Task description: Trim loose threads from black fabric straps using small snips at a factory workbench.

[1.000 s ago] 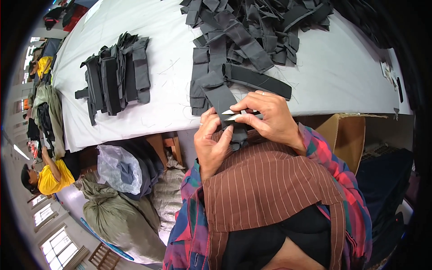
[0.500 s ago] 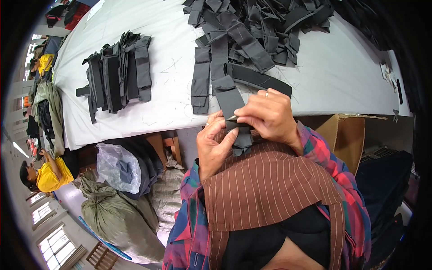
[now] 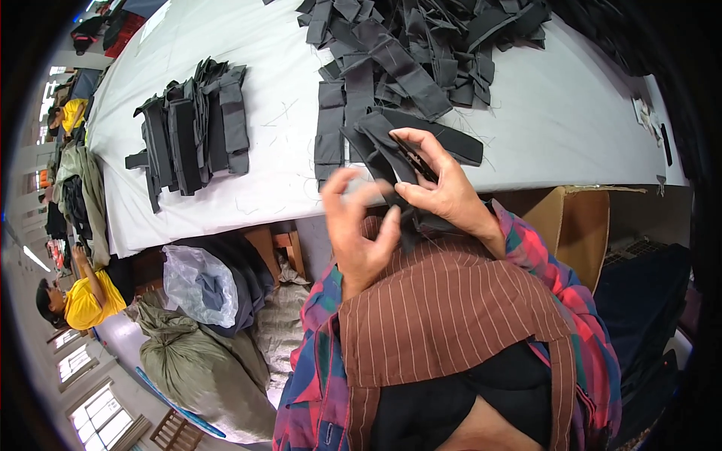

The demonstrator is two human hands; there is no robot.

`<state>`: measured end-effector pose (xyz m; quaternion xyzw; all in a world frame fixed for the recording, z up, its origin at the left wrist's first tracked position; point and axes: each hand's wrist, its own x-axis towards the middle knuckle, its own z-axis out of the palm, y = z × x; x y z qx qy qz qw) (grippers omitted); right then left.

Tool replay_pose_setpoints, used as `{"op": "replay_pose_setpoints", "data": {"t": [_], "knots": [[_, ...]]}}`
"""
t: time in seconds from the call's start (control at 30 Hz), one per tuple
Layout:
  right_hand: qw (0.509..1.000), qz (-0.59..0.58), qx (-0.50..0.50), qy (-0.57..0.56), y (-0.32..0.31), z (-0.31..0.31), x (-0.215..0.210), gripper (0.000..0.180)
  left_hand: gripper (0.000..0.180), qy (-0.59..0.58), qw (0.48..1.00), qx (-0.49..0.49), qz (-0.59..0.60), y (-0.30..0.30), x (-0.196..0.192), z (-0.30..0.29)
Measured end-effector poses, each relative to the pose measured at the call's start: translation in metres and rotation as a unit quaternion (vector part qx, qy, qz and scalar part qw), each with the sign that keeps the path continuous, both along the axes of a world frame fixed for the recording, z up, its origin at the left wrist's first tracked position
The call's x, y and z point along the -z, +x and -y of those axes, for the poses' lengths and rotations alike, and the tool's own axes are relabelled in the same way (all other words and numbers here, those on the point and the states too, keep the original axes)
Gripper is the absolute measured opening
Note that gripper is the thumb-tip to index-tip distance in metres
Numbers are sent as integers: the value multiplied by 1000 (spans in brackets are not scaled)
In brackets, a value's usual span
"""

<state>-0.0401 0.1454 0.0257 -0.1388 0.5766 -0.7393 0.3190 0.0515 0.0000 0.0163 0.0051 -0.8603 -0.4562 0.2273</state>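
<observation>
Just off the table's near edge, a dark grey fabric strip [image 3: 385,143] is bunched up in front of me, its lower end over my lap. My right hand [image 3: 444,184] is closed, its thumb and fingers around a slim black tool that looks like thread snips [image 3: 415,159]. The strip lies against that hand's fingertips; whether they pinch it too, I cannot tell. My left hand [image 3: 357,229] is beside the strip, its fingers curved and apart, blurred by motion. Another grey strip [image 3: 329,124] lies flat beyond my left hand, and a darker one [image 3: 451,143] lies beyond my right.
A large loose heap of grey strips [image 3: 421,52] covers the far middle of the white-covered table [image 3: 278,165]. A neater row of strips [image 3: 192,128] lies on the left. Below are a tied sack [image 3: 199,368], a clear plastic bag [image 3: 199,282] and a cardboard box [image 3: 583,225]. People work far left.
My left hand has let go of the strip and its fingers have spread. My right hand has turned and risen slightly, showing the black tool. The strip has folded up from its stretched position.
</observation>
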Motion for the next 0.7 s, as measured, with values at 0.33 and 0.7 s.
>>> {"op": "replay_pose_setpoints", "data": {"t": [0.33,0.7], "knots": [[997,-10,-65,-47,-2,2,7,57,45,614,767,60,176,-11,15,13],[981,-154,69,91,-19,4,7,10,46,529,829,26,178,-22,3,14]]}}
